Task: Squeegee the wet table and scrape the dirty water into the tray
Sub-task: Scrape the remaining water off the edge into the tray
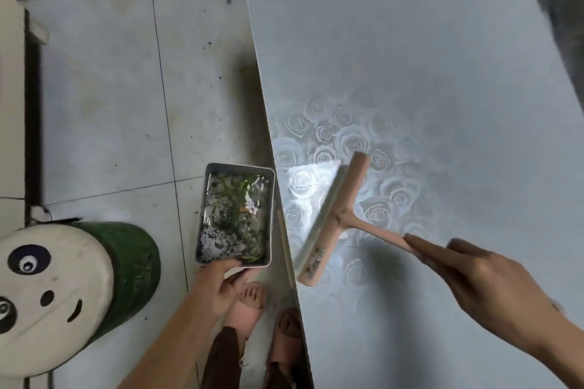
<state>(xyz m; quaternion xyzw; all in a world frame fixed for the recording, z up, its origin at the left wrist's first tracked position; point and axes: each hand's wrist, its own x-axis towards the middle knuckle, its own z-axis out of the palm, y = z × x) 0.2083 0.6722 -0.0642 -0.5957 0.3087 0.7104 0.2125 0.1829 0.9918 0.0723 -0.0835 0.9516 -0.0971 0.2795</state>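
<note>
As the right hand is wrapped round the handle of the pink squeegee, forefinger laid along it, we record the tool as firmly held. The left hand grips the near short end of the tray, thumb over the rim and fingers curled beneath.

We judge the step in hand to be the scrape toward the edge. The blade lies on the table near its left edge, slanted, with the tray held just beside that edge over the tiled floor. The next move, in our view, calls for drawing the blade flat to the edge. The tray rim should be tucked under the lip, so that nothing spills to the floor.

The tray is shallow, pale and rectangular. It holds murky water with dark specks and green scraps, and its surface glints. The table shows a wet sheen over its rose pattern around the blade. A green stool with a panda-face seat stands well apart to the left.
</note>
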